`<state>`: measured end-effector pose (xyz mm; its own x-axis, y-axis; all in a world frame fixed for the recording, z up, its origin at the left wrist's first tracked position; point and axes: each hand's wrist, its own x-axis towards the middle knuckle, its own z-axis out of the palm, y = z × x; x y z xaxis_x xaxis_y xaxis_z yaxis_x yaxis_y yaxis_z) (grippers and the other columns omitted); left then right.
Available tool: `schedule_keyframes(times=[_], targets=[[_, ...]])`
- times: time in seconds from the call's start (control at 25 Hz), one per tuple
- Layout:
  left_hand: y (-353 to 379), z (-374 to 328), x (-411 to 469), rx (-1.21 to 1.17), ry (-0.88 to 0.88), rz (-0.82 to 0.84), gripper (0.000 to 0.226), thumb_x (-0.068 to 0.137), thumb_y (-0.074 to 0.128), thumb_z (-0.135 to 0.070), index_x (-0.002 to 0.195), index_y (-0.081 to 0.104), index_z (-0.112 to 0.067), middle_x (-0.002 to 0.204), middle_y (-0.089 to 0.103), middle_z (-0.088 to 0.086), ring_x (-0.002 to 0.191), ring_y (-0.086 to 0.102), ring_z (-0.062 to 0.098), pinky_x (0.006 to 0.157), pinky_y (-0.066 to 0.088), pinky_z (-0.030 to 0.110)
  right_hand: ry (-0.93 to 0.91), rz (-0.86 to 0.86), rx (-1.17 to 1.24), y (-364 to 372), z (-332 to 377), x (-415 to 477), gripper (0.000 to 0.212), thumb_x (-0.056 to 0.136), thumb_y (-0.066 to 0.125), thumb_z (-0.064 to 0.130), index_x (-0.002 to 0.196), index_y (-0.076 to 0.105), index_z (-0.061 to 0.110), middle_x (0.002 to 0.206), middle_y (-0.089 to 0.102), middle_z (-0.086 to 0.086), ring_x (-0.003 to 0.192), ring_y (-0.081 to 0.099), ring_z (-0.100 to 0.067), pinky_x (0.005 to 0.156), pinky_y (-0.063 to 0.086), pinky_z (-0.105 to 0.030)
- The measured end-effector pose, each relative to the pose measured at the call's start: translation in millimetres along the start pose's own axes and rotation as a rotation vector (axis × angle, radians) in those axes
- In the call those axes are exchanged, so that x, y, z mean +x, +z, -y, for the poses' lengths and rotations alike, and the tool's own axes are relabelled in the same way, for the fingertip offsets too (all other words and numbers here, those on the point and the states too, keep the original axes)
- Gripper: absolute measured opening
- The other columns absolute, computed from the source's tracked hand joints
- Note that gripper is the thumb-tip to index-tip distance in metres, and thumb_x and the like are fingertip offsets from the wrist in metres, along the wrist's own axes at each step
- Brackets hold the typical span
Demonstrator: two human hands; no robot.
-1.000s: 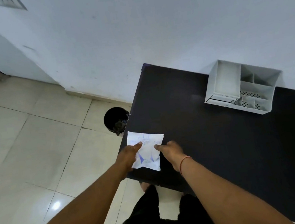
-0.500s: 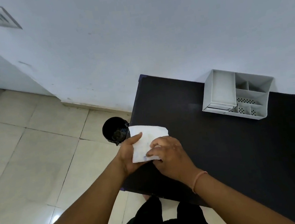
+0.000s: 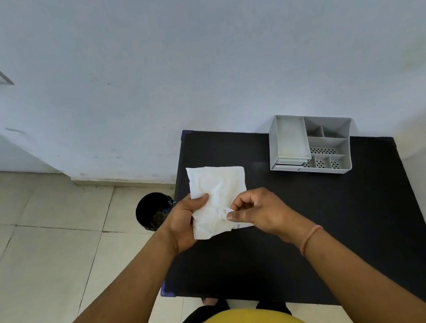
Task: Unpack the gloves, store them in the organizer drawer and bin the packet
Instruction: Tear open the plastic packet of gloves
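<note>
A crumpled white packet (image 3: 216, 195) is held up above the left part of the black table (image 3: 322, 228), its plain side facing me. My left hand (image 3: 186, 218) grips its left edge, thumb on the front. My right hand (image 3: 255, 209) pinches the packet's lower right corner between thumb and fingers. No gloves show; the packet's contents are hidden. The grey plastic organizer (image 3: 312, 146) stands at the table's far right by the wall, with a long tray-like drawer on its left and several small compartments on its right.
A black round bin (image 3: 153, 211) with dark contents stands on the tiled floor just left of the table, below my left hand. A white wall runs behind the table. My yellow shirt shows at the bottom edge.
The packet has been lifted off the table's left edge and turned so its plain side faces me. My right hand has shifted from covering its front to pinching its lower right corner.
</note>
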<state>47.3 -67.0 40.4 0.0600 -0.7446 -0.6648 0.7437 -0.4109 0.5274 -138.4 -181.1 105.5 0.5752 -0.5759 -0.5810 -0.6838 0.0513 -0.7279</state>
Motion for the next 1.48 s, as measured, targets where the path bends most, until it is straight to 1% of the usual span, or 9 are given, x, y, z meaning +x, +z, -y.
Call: schedule_keyframes(times=[0.24, 0.44, 0.6, 0.68, 0.8, 0.96, 1.08, 1.24, 1.48], targets=[[23, 5, -12, -0.012, -0.016, 0.051, 0.035, 0.105, 0.055, -0.021, 0.140, 0.062, -0.023, 0.123, 0.080, 0.013, 0.110, 0.077, 0.038, 0.082, 0.065, 0.052, -0.050, 0.079, 0.064, -15, -5, -25, 0.013, 0.091, 0.083, 0.024, 0.096, 0.079, 0.013, 0.089, 0.072, 0.008, 0.084, 0.064, -0.007, 0.071, 0.047, -0.017], [24, 6, -16, -0.137, 0.001, 0.036, 0.039, 0.109, 0.051, -0.022, 0.146, 0.058, -0.016, 0.137, 0.072, 0.020, 0.121, 0.071, 0.043, 0.092, 0.063, 0.058, -0.070, 0.129, 0.038, -23, -11, -34, 0.022, 0.089, 0.083, 0.032, 0.104, 0.077, 0.018, 0.092, 0.068, 0.010, 0.084, 0.061, -0.006, 0.076, 0.047, -0.021], [31, 7, -14, -0.080, -0.115, -0.069, 0.041, 0.109, 0.053, -0.034, 0.144, 0.058, -0.012, 0.127, 0.077, 0.021, 0.118, 0.071, 0.045, 0.094, 0.060, 0.060, -0.178, 0.016, -0.335, -10, -12, -32, 0.030, 0.086, 0.086, 0.037, 0.113, 0.079, 0.026, 0.106, 0.072, 0.013, 0.100, 0.068, -0.010, 0.082, 0.050, -0.022], [30, 7, -14, -0.093, -0.177, -0.139, 0.060, 0.104, 0.055, -0.052, 0.143, 0.057, -0.006, 0.133, 0.072, 0.026, 0.120, 0.070, 0.048, 0.098, 0.058, 0.065, -0.277, -0.168, -0.229, -4, -12, -32, 0.015, 0.087, 0.085, 0.030, 0.101, 0.083, 0.025, 0.095, 0.075, 0.015, 0.090, 0.070, -0.004, 0.078, 0.054, -0.021], [38, 14, -28, 0.024, -0.134, -0.272, 0.071, 0.095, 0.062, -0.064, 0.136, 0.056, -0.006, 0.130, 0.069, 0.024, 0.113, 0.074, 0.044, 0.095, 0.061, 0.061, -0.170, -0.280, 0.135, -1, -14, -32, 0.005, 0.088, 0.084, 0.025, 0.091, 0.081, 0.023, 0.083, 0.076, 0.008, 0.078, 0.072, -0.008, 0.067, 0.058, -0.025], [62, 24, -61, 0.320, 0.099, -0.194, 0.046, 0.093, 0.075, -0.045, 0.128, 0.067, -0.017, 0.121, 0.075, 0.015, 0.105, 0.078, 0.032, 0.093, 0.065, 0.052, 0.037, -0.188, 0.474, 12, -18, -33, 0.010, 0.089, 0.083, 0.016, 0.096, 0.077, 0.012, 0.099, 0.078, -0.010, 0.096, 0.078, -0.030, 0.082, 0.065, -0.043], [84, 28, -72, 0.506, 0.151, -0.054, 0.040, 0.087, 0.084, -0.033, 0.124, 0.072, -0.023, 0.112, 0.081, 0.003, 0.100, 0.081, 0.022, 0.090, 0.066, 0.044, 0.085, -0.122, 0.624, 23, -23, -43, 0.019, 0.090, 0.076, -0.001, 0.100, 0.075, 0.014, 0.100, 0.079, -0.011, 0.094, 0.077, -0.031, 0.077, 0.066, -0.041], [89, 30, -70, 0.598, 0.217, -0.127, 0.012, 0.097, 0.075, -0.026, 0.106, 0.079, -0.020, 0.099, 0.084, 0.004, 0.089, 0.083, 0.021, 0.081, 0.069, 0.039, 0.076, -0.059, 0.728, 24, -32, -56, 0.044, 0.087, 0.074, -0.012, 0.125, 0.067, 0.009, 0.105, 0.079, -0.018, 0.097, 0.079, -0.033, 0.092, 0.065, -0.053], [79, 40, -67, 0.597, 0.164, -0.186, 0.028, 0.110, 0.053, -0.022, 0.110, 0.079, -0.014, 0.106, 0.083, 0.012, 0.093, 0.082, 0.027, 0.086, 0.068, 0.044, 0.118, -0.058, 0.859, 19, -38, -67, 0.048, 0.088, 0.076, -0.008, 0.131, 0.062, 0.010, 0.103, 0.079, -0.017, 0.103, 0.079, -0.038, 0.093, 0.064, -0.051]])
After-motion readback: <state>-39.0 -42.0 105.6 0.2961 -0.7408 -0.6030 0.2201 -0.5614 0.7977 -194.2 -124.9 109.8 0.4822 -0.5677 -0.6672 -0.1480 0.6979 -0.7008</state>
